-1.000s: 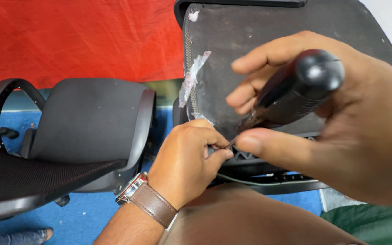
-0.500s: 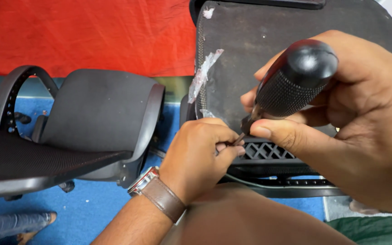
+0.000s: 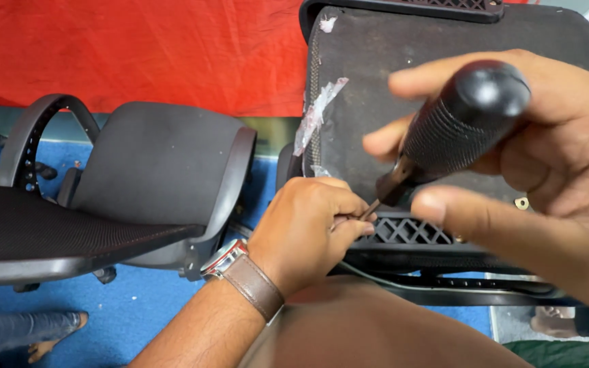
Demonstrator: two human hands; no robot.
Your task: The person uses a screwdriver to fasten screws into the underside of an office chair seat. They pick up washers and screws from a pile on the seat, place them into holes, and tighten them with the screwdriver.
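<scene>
— Where are your hands?
— Right hand is wrapped around the screwdriver, centre right; left hand is pinched closed at its tip against the chair part.

Right hand around screwdriver, left hand at tip.

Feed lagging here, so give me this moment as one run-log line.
right hand: grips screwdriver | left hand: pinches its tip | tip at chair grille | second chair left
</scene>
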